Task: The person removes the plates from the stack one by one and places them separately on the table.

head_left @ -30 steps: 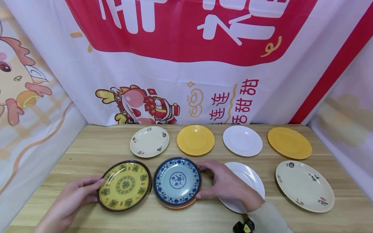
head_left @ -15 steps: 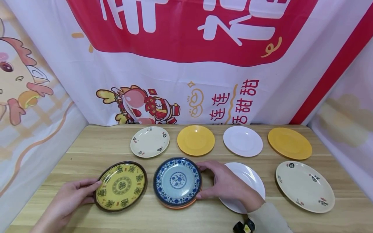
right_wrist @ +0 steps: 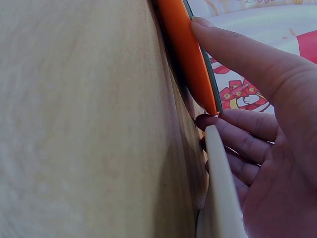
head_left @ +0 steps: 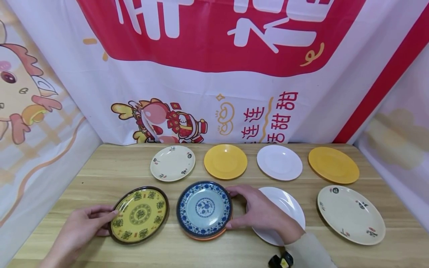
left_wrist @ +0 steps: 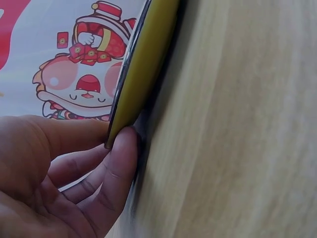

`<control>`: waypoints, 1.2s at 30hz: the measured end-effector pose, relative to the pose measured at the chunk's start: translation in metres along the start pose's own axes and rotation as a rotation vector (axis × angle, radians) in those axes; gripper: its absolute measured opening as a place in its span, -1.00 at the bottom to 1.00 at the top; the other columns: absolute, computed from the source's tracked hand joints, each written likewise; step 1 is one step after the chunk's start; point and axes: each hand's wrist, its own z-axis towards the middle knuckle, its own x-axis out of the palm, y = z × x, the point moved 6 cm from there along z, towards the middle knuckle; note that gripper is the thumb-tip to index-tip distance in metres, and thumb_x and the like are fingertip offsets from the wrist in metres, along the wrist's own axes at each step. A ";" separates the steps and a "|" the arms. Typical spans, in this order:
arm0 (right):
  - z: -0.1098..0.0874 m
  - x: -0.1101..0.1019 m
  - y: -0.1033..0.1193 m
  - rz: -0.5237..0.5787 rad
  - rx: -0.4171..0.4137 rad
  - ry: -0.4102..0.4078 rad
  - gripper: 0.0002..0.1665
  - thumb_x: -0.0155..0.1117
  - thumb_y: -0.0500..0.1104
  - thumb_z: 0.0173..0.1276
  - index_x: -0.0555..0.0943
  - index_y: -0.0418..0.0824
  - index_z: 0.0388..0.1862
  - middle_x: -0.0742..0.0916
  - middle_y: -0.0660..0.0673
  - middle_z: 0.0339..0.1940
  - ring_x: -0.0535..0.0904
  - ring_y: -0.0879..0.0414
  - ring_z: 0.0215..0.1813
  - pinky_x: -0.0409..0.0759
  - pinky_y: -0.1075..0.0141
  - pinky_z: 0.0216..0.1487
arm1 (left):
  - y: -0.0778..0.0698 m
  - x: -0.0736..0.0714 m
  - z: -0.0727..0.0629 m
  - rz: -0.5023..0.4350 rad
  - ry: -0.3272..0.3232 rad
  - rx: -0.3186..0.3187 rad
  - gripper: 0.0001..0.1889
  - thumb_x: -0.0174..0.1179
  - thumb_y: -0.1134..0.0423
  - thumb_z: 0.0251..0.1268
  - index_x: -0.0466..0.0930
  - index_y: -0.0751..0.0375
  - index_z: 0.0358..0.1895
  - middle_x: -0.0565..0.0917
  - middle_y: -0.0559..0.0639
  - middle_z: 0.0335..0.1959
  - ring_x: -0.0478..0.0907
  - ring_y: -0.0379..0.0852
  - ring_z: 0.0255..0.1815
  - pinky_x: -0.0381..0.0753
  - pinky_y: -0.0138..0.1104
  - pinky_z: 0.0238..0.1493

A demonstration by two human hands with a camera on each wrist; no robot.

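In the head view, my left hand [head_left: 82,232] pinches the left edge of a yellow plate [head_left: 140,212] with a dark rim and dragon-like motifs. The left wrist view shows the thumb on one face and the fingers on the other side of this plate's edge [left_wrist: 143,69]. To its right lies a blue-and-white patterned plate [head_left: 205,209]; orange shows under its rim. My right hand [head_left: 256,208] grips that plate's right edge, thumb and fingertips spread along it. In the right wrist view the orange underside [right_wrist: 185,49] stands between thumb and fingers.
Under my right wrist is a white plate [head_left: 291,204]. A large cream plate [head_left: 350,214] lies at the right. Along the back stand a small cream plate [head_left: 172,163], a yellow plate [head_left: 225,161], a white plate [head_left: 279,162] and an orange-yellow plate [head_left: 333,164], before a printed cloth [head_left: 187,82].
My left hand has shifted the yellow dark-rimmed plate slightly left, widening the gap to the blue plate. The right hand and the blue plate have stayed in place.
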 end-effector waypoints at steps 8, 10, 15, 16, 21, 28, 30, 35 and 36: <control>0.000 0.000 0.000 0.004 0.015 0.003 0.09 0.82 0.23 -0.03 0.56 0.07 0.51 0.72 0.10 0.31 0.58 0.09 0.40 0.49 -0.16 0.63 | 0.001 -0.001 0.000 0.038 -0.012 -0.003 -0.41 0.33 0.13 0.55 0.50 0.48 0.44 0.84 -0.13 -0.12 0.77 -0.20 -0.28 0.90 -0.33 -0.18; -0.001 0.000 0.000 0.003 0.017 0.003 0.09 0.82 0.24 -0.03 0.56 0.08 0.51 0.72 0.11 0.31 0.58 0.10 0.40 0.49 -0.16 0.63 | 0.001 -0.001 0.001 0.037 -0.014 -0.006 -0.40 0.34 0.13 0.54 0.50 0.47 0.44 0.84 -0.14 -0.12 0.77 -0.21 -0.28 0.90 -0.33 -0.19; -0.001 0.000 0.000 0.001 0.012 0.001 0.09 0.82 0.23 -0.03 0.57 0.07 0.50 0.72 0.11 0.30 0.59 0.10 0.39 0.49 -0.16 0.62 | 0.002 -0.002 0.001 0.043 -0.018 0.002 -0.39 0.34 0.12 0.55 0.48 0.48 0.45 0.85 -0.10 -0.09 0.77 -0.21 -0.29 0.90 -0.33 -0.19; -0.001 0.000 0.000 0.002 0.009 0.000 0.09 0.82 0.23 -0.03 0.57 0.06 0.50 0.73 0.11 0.30 0.59 0.10 0.39 0.49 -0.15 0.62 | 0.002 -0.002 0.001 0.045 -0.019 0.005 -0.38 0.34 0.11 0.55 0.48 0.48 0.45 0.85 -0.08 -0.07 0.78 -0.21 -0.29 0.90 -0.33 -0.19; 0.000 0.000 0.000 0.003 0.011 0.001 0.09 0.82 0.22 -0.03 0.57 0.04 0.50 0.73 0.10 0.30 0.58 0.08 0.40 0.49 -0.16 0.63 | -0.002 -0.008 0.000 0.059 -0.030 0.029 -0.36 0.28 0.04 0.60 0.45 0.50 0.45 0.84 -0.01 -0.05 0.78 -0.21 -0.27 0.90 -0.33 -0.16; 0.000 -0.001 0.000 0.008 0.009 0.004 0.09 0.82 0.22 -0.02 0.57 0.03 0.51 0.73 0.08 0.31 0.59 0.07 0.41 0.49 -0.17 0.63 | -0.032 -0.025 -0.001 0.079 -0.112 0.161 -0.40 0.26 0.05 0.63 0.48 0.57 0.37 0.83 -0.12 -0.19 0.78 -0.24 -0.27 0.91 -0.32 -0.18; 0.000 0.000 0.000 0.011 0.003 0.005 0.10 0.82 0.22 -0.02 0.56 0.02 0.51 0.73 0.08 0.32 0.59 0.08 0.41 0.49 -0.16 0.62 | -0.042 -0.028 -0.003 0.090 -0.131 0.197 -0.41 0.27 0.04 0.62 0.52 0.56 0.34 0.82 -0.23 -0.21 0.78 -0.27 -0.28 0.91 -0.30 -0.20; 0.000 0.000 -0.002 0.015 0.005 0.010 0.10 0.82 0.23 -0.03 0.56 0.05 0.51 0.72 0.12 0.33 0.59 0.11 0.41 0.50 -0.13 0.63 | -0.062 -0.021 -0.005 0.090 -0.111 0.235 -0.43 0.29 0.04 0.60 0.55 0.50 0.35 0.81 -0.28 -0.19 0.78 -0.27 -0.24 0.92 -0.28 -0.18; 0.000 0.000 -0.001 0.013 0.004 0.010 0.11 0.82 0.23 -0.03 0.56 0.05 0.51 0.72 0.12 0.33 0.59 0.11 0.41 0.50 -0.13 0.63 | -0.064 -0.017 -0.005 0.072 -0.092 0.236 -0.42 0.29 0.05 0.60 0.53 0.51 0.36 0.82 -0.24 -0.17 0.79 -0.26 -0.23 0.92 -0.27 -0.17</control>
